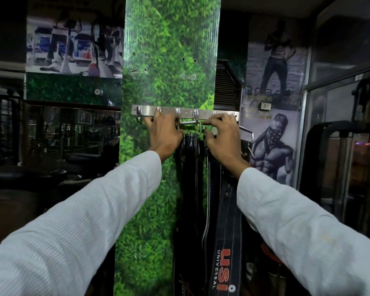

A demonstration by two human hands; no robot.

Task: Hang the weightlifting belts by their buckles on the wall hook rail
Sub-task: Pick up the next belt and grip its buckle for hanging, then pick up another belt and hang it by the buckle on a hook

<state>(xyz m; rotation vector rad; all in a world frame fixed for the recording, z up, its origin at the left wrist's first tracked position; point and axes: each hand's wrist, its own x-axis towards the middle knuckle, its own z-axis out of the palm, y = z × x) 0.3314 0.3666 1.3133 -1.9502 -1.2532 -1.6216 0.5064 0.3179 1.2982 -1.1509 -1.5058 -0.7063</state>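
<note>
A steel hook rail (pixel 167 110) with several hooks is screwed across a green grass-patterned pillar. Just below it my left hand (pixel 163 133) and my right hand (pixel 221 138) both pinch a metal belt buckle (pixel 191 127), held level under the middle hooks. A black leather belt (pixel 189 189) hangs straight down from the buckle. To its right hangs a second black belt (pixel 224 242) with white stitching and red "USI" lettering; its top is hidden behind my right hand. Another buckle (pixel 247 132) sticks out at the rail's right end.
The green pillar (pixel 169 50) fills the middle. Posters (pixel 273 133) cover the wall on the right, beside a dark louvred vent (pixel 225 88). Gym machines stand in the dim room at left (pixel 51 146) and behind glass at right (pixel 340 146).
</note>
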